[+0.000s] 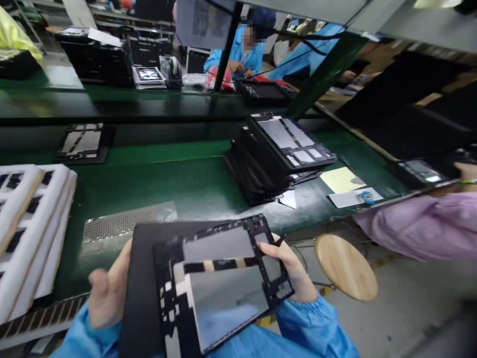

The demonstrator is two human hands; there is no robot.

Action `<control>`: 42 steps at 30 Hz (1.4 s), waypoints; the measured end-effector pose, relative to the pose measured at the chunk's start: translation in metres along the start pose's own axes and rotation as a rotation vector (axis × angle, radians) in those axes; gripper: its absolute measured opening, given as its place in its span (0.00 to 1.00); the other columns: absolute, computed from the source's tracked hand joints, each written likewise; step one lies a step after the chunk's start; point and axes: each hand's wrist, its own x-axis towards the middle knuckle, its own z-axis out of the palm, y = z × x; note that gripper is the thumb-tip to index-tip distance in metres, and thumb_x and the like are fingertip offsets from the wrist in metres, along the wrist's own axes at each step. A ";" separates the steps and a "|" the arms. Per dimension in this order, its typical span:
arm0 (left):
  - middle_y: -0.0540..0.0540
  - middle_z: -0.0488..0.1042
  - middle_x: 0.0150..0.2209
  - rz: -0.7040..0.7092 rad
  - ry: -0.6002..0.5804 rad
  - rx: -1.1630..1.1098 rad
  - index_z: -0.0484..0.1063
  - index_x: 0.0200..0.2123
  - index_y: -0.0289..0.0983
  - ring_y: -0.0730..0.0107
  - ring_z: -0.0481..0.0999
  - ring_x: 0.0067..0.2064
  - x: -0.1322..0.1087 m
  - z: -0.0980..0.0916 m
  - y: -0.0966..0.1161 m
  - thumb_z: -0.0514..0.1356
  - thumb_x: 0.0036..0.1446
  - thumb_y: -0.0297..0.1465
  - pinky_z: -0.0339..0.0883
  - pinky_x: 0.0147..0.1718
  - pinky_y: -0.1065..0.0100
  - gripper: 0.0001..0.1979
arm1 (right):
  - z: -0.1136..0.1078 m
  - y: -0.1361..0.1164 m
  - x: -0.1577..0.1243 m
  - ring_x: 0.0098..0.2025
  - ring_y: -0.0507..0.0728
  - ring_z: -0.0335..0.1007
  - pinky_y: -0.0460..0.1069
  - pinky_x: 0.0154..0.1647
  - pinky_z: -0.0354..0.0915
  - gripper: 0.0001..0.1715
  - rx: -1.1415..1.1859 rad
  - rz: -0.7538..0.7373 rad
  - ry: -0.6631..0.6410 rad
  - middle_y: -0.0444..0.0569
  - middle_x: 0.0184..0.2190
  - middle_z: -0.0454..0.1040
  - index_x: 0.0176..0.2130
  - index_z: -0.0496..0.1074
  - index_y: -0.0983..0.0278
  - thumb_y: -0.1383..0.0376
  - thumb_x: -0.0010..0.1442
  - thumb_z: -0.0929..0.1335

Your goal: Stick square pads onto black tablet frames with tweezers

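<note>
A tablet frame (227, 308) lies tilted in front of me, with silvery panels, a dark strip and black edges. My right hand (292, 271) grips its right edge, thumb on the upper face and fingers out of sight beneath. Under the frame, sticking out to the left, is a flat black tray (139, 278). My left hand (110, 288) holds the tray's left edge; its thumb stands off to the side and its other fingers are partly hidden. Just beyond the tray lies a clear sheet of small dots (121, 223) on the green bench (179, 186).
A leaning stack of similar tablet frames (261, 159) stands beyond, right of centre. White foam trays (44, 233) are piled at left. Another frame (82, 141) lies farther back. A wooden stool (346, 267) is at lower right, near a person's pink sleeve (421, 223).
</note>
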 end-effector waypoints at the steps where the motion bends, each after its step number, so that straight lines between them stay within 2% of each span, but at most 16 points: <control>1: 0.41 0.75 0.67 -0.036 0.028 -0.014 0.68 0.70 0.50 0.46 0.76 0.68 0.002 -0.008 0.001 0.71 0.61 0.54 0.80 0.63 0.46 0.39 | -0.002 0.000 0.002 0.34 0.63 0.85 0.55 0.37 0.78 0.30 -0.078 -0.014 -0.012 0.50 0.34 0.87 0.42 0.84 0.61 0.47 0.44 0.84; 3: 0.42 0.78 0.65 -0.111 0.082 -0.033 0.67 0.71 0.51 0.46 0.80 0.64 0.007 -0.017 -0.002 0.80 0.50 0.50 0.82 0.58 0.52 0.49 | 0.001 0.005 0.009 0.38 0.64 0.84 0.55 0.40 0.78 0.34 -0.196 -0.066 0.004 0.52 0.35 0.87 0.41 0.85 0.64 0.47 0.40 0.86; 5: 0.42 0.81 0.61 -0.159 0.123 -0.041 0.68 0.69 0.48 0.52 0.84 0.59 0.010 -0.016 -0.011 0.83 0.44 0.46 0.82 0.54 0.60 0.51 | 0.005 0.011 0.019 0.39 0.61 0.81 0.53 0.41 0.76 0.34 -0.250 -0.132 0.091 0.52 0.36 0.86 0.39 0.84 0.64 0.49 0.37 0.88; 9: 0.42 0.83 0.54 -0.147 0.209 -0.060 0.72 0.60 0.41 0.59 0.85 0.53 0.018 -0.001 -0.033 0.80 0.47 0.49 0.82 0.54 0.63 0.41 | 0.000 0.008 0.037 0.28 0.51 0.65 0.48 0.30 0.63 0.31 -0.265 -0.294 0.309 0.40 0.26 0.72 0.35 0.77 0.61 0.41 0.48 0.83; 11: 0.40 0.82 0.54 -0.110 0.246 -0.035 0.71 0.60 0.38 0.59 0.85 0.52 0.023 0.007 -0.044 0.77 0.51 0.50 0.83 0.54 0.59 0.39 | 0.000 -0.004 0.044 0.27 0.53 0.65 0.49 0.28 0.62 0.32 -0.258 -0.366 0.329 0.42 0.26 0.71 0.32 0.74 0.60 0.36 0.55 0.77; 13: 0.38 0.82 0.54 -0.058 0.273 0.028 0.68 0.62 0.37 0.59 0.85 0.50 0.027 0.010 -0.052 0.73 0.57 0.50 0.83 0.53 0.56 0.36 | 0.011 -0.018 0.048 0.29 0.54 0.68 0.50 0.29 0.62 0.35 -0.286 -0.408 0.268 0.48 0.29 0.75 0.30 0.76 0.61 0.33 0.59 0.73; 15: 0.36 0.78 0.59 0.021 0.309 0.133 0.65 0.66 0.39 0.57 0.83 0.56 0.028 0.007 -0.053 0.68 0.63 0.50 0.81 0.57 0.54 0.35 | 0.031 -0.031 0.049 0.28 0.55 0.66 0.50 0.27 0.62 0.37 -0.323 -0.387 0.116 0.50 0.28 0.76 0.31 0.81 0.62 0.32 0.62 0.71; 17: 0.34 0.67 0.70 0.132 0.373 0.280 0.57 0.71 0.42 0.53 0.75 0.68 0.034 -0.006 -0.042 0.65 0.64 0.51 0.75 0.66 0.51 0.40 | 0.058 -0.041 0.051 0.27 0.55 0.66 0.51 0.27 0.65 0.36 -0.313 -0.306 -0.129 0.48 0.26 0.75 0.37 0.85 0.61 0.33 0.66 0.70; 19: 0.32 0.56 0.75 0.249 0.414 0.463 0.52 0.74 0.41 0.48 0.62 0.75 0.053 -0.029 -0.021 0.65 0.63 0.52 0.66 0.73 0.48 0.45 | 0.086 -0.047 0.060 0.29 0.55 0.71 0.51 0.30 0.70 0.28 -0.256 -0.221 -0.403 0.47 0.26 0.76 0.44 0.86 0.60 0.39 0.68 0.73; 21: 0.34 0.67 0.66 0.302 0.289 0.661 0.65 0.67 0.39 0.49 0.68 0.69 0.090 -0.056 0.003 0.63 0.65 0.46 0.68 0.69 0.51 0.32 | 0.113 -0.047 0.081 0.28 0.52 0.72 0.48 0.29 0.71 0.18 -0.167 -0.203 -0.585 0.44 0.28 0.77 0.46 0.86 0.58 0.50 0.64 0.80; 23: 0.39 0.77 0.52 0.283 0.048 0.842 0.77 0.53 0.40 0.57 0.77 0.54 0.138 -0.078 0.019 0.59 0.69 0.39 0.71 0.61 0.55 0.15 | 0.137 -0.042 0.109 0.27 0.48 0.70 0.44 0.27 0.69 0.15 -0.103 -0.245 -0.625 0.40 0.29 0.78 0.44 0.86 0.57 0.59 0.58 0.84; 25: 0.45 0.78 0.39 0.253 -0.184 0.981 0.79 0.40 0.39 0.65 0.76 0.39 0.182 -0.089 0.024 0.62 0.64 0.33 0.72 0.51 0.61 0.06 | 0.157 -0.032 0.139 0.30 0.48 0.74 0.44 0.31 0.73 0.15 -0.150 -0.325 -0.598 0.40 0.34 0.81 0.43 0.85 0.58 0.62 0.56 0.85; 28: 0.50 0.73 0.28 0.237 -0.404 1.104 0.78 0.35 0.39 0.70 0.68 0.30 0.219 -0.092 0.020 0.62 0.62 0.31 0.66 0.42 0.66 0.05 | 0.176 -0.014 0.178 0.42 0.52 0.82 0.48 0.47 0.79 0.16 -0.417 -0.420 -0.630 0.45 0.42 0.85 0.45 0.84 0.62 0.58 0.60 0.83; 33: 0.53 0.75 0.26 0.236 -0.541 1.142 0.80 0.41 0.42 0.71 0.67 0.27 0.225 -0.089 0.013 0.63 0.62 0.32 0.61 0.39 0.66 0.05 | 0.180 0.004 0.210 0.45 0.55 0.84 0.52 0.52 0.81 0.25 -0.627 -0.391 -0.761 0.45 0.42 0.85 0.48 0.80 0.62 0.47 0.62 0.81; 37: 0.52 0.75 0.28 0.296 -0.539 1.255 0.83 0.50 0.43 0.70 0.69 0.30 0.225 -0.090 0.012 0.61 0.66 0.33 0.60 0.39 0.67 0.13 | 0.180 0.002 0.209 0.49 0.53 0.84 0.50 0.56 0.80 0.21 -0.669 -0.386 -0.770 0.43 0.43 0.85 0.48 0.80 0.62 0.51 0.63 0.81; 42: 0.51 0.76 0.30 0.273 -0.537 1.336 0.84 0.52 0.40 0.72 0.71 0.33 0.225 -0.086 0.013 0.60 0.68 0.33 0.63 0.42 0.69 0.15 | 0.181 0.002 0.205 0.48 0.51 0.84 0.47 0.53 0.79 0.18 -0.712 -0.416 -0.791 0.42 0.44 0.86 0.49 0.80 0.62 0.56 0.65 0.81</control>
